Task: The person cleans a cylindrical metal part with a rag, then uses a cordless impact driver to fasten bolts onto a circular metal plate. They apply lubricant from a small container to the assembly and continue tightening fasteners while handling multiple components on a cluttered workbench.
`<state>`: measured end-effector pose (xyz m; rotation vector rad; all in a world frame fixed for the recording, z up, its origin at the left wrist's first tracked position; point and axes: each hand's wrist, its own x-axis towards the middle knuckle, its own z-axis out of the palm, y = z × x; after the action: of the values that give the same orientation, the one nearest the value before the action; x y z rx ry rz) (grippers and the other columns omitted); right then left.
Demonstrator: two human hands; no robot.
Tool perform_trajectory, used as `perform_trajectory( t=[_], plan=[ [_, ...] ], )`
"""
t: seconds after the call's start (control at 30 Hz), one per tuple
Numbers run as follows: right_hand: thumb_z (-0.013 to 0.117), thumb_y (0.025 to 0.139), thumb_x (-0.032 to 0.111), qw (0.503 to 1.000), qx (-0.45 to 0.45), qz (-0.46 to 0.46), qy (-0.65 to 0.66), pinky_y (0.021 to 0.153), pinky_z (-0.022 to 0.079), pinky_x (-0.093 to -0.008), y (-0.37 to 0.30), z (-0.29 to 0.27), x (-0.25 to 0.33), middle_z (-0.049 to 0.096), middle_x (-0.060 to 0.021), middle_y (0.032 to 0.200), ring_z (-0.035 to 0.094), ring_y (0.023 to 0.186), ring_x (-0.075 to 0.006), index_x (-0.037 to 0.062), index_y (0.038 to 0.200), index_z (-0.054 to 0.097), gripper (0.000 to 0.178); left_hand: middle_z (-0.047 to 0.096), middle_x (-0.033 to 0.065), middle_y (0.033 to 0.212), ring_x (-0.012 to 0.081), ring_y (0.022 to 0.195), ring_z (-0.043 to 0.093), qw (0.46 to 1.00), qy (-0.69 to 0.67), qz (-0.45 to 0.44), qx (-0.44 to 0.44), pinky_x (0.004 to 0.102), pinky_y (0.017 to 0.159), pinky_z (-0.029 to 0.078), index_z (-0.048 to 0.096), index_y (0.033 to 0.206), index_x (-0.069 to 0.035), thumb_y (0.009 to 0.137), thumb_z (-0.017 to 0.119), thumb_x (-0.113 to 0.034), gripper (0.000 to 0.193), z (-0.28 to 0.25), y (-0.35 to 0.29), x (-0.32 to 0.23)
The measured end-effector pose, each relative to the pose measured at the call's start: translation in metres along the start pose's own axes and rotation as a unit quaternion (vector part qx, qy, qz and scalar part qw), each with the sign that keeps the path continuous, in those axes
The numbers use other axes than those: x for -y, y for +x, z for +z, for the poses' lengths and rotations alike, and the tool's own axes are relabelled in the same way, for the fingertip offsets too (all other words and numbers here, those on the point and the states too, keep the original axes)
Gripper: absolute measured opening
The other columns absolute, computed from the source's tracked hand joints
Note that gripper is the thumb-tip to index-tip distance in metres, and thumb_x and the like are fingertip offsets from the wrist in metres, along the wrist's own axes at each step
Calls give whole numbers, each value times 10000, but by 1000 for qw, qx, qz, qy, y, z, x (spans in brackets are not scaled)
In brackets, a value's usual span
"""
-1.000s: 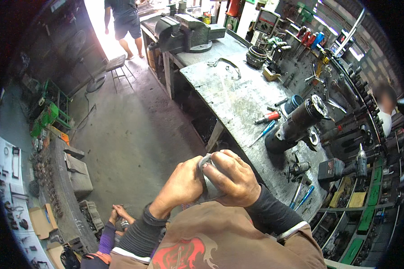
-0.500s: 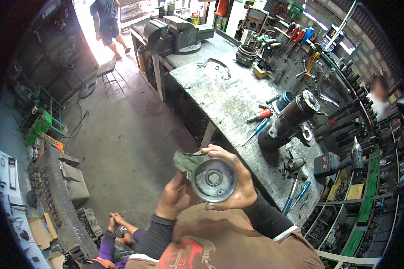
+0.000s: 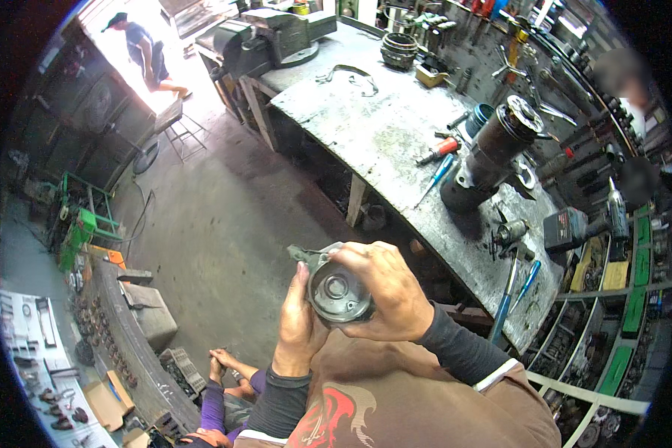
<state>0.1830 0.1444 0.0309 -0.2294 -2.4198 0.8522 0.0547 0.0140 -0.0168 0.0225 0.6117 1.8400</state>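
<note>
A round metal end cap (image 3: 339,293), hollow with a raised ring in its middle, is held in front of my chest with its open side facing me. My left hand (image 3: 297,322) is closed around its left side, the thumb up along the rim and the other fingers mostly hidden behind. Over its right and upper rim curls my right hand (image 3: 388,291), its fingertips beside a grey-green rag (image 3: 300,254) that shows past the cap's upper left edge. To the right, a dark cylindrical motor body (image 3: 493,153) stands upright on the metal-topped workbench (image 3: 396,164).
On the bench are a large vise (image 3: 276,37), a red-handled tool (image 3: 438,151), a blue screwdriver (image 3: 434,179), a small geared part (image 3: 511,231) and a cordless impact wrench (image 3: 586,224). A seated person's hands (image 3: 220,362) show lower left. Another person (image 3: 145,56) is by the doorway.
My right hand has come further over the cap's rim, and less of the rag shows. The cap has moved slightly left in view. The person by the doorway has moved left and bends forward.
</note>
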Motion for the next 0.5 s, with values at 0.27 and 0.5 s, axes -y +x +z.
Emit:
perform_trajectory(
  t=[0.27, 0.5],
  plan=[
    [884, 685, 335, 992, -71, 49, 94, 1057, 450, -468, -1, 24, -15, 553, -255, 1274, 556, 1209, -436, -45, 1406, 458, 919, 573, 175, 1467, 324, 1349, 556, 994, -39, 32, -93, 469, 1194, 383, 472, 1497, -8, 1119, 323, -428, 585, 9, -8, -10],
    [861, 736, 396, 987, -36, 67, 140, 1104, 408, -481, 10, 60, -21, 534, -248, 1302, 533, 1230, -427, -26, 1417, 453, 899, 587, 210, 1431, 355, 1282, 599, 994, -14, 107, -17, 479, 1137, 460, 415, 1555, -100, 1123, 259, -349, 522, 29, 38, -8]
  ],
)
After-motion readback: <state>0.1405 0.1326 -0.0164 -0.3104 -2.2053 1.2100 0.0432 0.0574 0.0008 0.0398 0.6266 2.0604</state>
